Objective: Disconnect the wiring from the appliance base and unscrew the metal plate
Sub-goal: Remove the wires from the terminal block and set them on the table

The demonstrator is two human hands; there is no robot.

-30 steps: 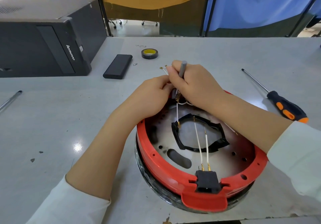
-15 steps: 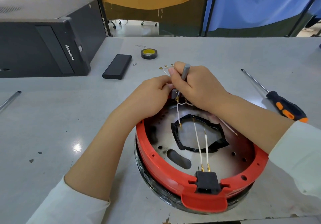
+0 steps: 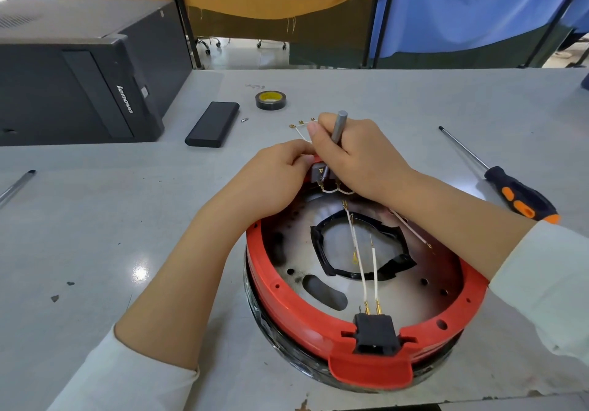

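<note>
A round appliance base with a red rim lies upside down on the grey table, and a metal plate with holes sits inside it. White wires run from a black plug socket at the near rim toward the far rim. My right hand grips a thin grey screwdriver held upright over a small grey part at the far rim. My left hand pinches that same part from the left. The screwdriver's tip is hidden between my fingers.
A loose wire bundle lies just beyond my hands. An orange-and-black screwdriver lies at the right. A black flat case, a tape roll and a black computer tower stand at the back left. A pen lies at the far left.
Both hands stayed at the far rim. The grey screwdriver has tilted slightly, and my right hand has shifted a little over the part.
</note>
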